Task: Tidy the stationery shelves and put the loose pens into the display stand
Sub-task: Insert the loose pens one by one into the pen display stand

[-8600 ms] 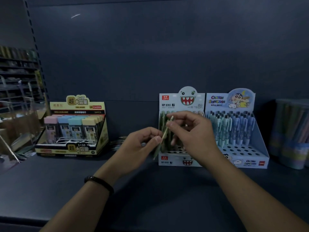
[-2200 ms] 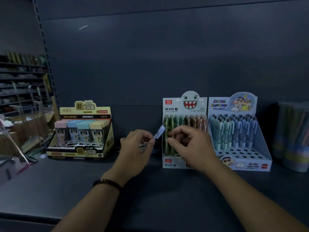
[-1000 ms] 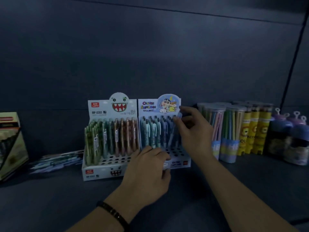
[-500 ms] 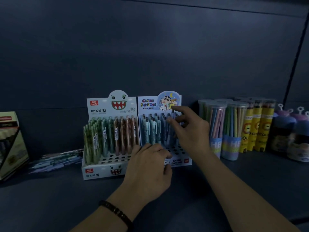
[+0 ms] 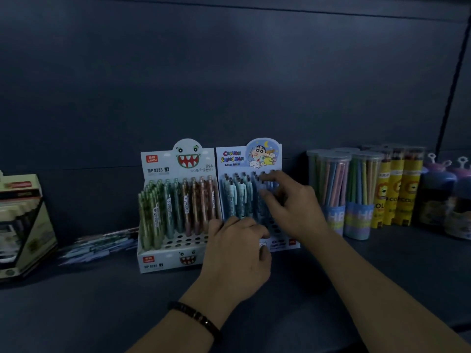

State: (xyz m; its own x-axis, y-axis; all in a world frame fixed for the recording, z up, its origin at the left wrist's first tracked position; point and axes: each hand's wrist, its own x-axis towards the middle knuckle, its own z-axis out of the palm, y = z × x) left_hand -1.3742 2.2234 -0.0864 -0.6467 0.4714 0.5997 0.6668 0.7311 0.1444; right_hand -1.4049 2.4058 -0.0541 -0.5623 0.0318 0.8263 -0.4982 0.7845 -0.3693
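Observation:
Two pen display stands sit side by side against the back of the dark shelf. The monster-face stand (image 5: 163,258) holds green, teal and brown pens. The cartoon stand (image 5: 280,244) on its right holds blue pens (image 5: 235,197). My right hand (image 5: 288,207) reaches into the cartoon stand, fingers spread, index fingertip and thumb touching the tops of the blue pens; it is blurred. My left hand (image 5: 237,256) rests with curled fingers against the front of the two stands; what lies under it is hidden. Loose pens (image 5: 102,244) lie flat left of the monster stand.
A yellow box of pastel refill cases (image 5: 23,225) stands at the far left. Right of the stands are clear tubes of pastel pencils (image 5: 331,189), yellow pencil tubes (image 5: 397,189) and purple containers (image 5: 446,200). The shelf's front edge runs beneath my forearms.
My right hand has dropped slightly from the cartoon stand's header down among the blue pens. My left hand stays at the stands' front. Earlier, the view swung right from the monster stand.

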